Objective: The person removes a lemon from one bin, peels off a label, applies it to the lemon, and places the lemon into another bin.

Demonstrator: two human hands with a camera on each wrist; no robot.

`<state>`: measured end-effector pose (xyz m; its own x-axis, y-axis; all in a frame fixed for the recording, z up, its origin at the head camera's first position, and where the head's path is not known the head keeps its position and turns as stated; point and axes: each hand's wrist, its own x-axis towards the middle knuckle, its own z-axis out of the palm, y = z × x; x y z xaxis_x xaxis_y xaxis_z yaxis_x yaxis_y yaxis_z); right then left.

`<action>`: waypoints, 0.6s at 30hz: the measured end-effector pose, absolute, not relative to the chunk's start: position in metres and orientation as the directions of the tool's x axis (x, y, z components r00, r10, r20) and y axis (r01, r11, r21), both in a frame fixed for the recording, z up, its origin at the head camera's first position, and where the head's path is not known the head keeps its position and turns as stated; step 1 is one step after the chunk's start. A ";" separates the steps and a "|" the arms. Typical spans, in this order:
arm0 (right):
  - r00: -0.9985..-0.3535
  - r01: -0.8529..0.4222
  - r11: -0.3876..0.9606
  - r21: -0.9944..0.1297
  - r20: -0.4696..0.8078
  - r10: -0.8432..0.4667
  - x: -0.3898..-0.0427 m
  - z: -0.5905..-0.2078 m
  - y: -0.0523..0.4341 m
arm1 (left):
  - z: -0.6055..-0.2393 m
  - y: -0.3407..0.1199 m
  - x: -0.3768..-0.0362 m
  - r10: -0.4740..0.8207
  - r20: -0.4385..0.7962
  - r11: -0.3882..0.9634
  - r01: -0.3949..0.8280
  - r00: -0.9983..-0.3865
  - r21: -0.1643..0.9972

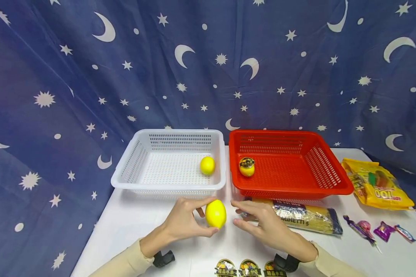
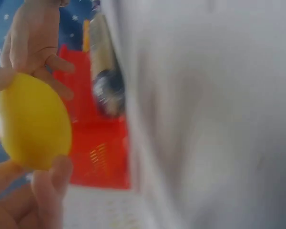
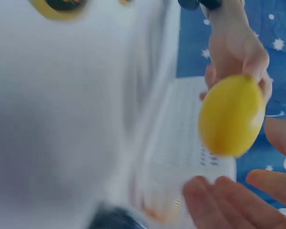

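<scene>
The oval yellow lemon [image 1: 215, 214], pinched by the bare left hand [image 1: 180, 221], should be squeezed softly; at three o'clock, the bare right hand [image 1: 268, 226] is held, thumb and fingers apart.

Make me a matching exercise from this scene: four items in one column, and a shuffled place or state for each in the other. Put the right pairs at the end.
Column one
1. Left hand
2. Right hand
3. Lemon with a black-and-gold label
4. Spaghetti packet

Column two
A. Inside the red basket
B. Holding nothing
C. Lying on the white tabletop
D. Pinching a yellow lemon

Right pairs
1-D, 2-B, 3-A, 4-C
</scene>
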<state>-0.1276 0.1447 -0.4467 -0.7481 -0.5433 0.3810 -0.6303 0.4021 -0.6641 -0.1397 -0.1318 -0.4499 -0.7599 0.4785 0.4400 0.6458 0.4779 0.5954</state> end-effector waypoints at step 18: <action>-0.788 -0.570 0.544 -0.616 0.222 -0.574 -0.131 -0.473 0.136 | -0.469 -0.108 -0.145 0.572 0.114 0.618 0.517 -0.813 0.592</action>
